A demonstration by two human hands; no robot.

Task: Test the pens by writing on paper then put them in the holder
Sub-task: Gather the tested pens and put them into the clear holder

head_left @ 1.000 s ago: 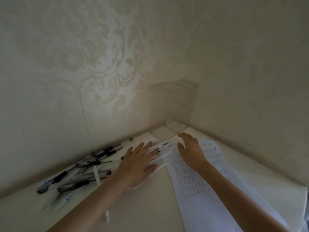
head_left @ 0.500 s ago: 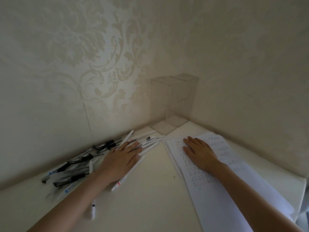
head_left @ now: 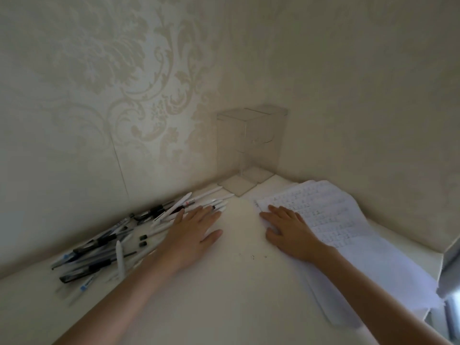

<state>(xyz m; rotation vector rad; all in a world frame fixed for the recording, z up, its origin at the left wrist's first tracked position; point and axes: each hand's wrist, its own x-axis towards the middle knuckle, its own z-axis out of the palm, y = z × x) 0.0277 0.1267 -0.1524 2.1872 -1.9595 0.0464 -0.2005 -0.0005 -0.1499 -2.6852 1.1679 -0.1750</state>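
Roughly: one clear holder (head_left: 251, 145) in the corner; the pens (head_left: 99, 255), too heaped to count, lie outside it on the table (head_left: 236, 282). Both flat, gripping nothing: left hand (head_left: 191, 235) on pens, right hand (head_left: 288, 232) on paper (head_left: 336, 220).

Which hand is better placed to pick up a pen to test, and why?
Left: the left hand rests flat on the pens; the right hand lies flat on the paper, apart from them.
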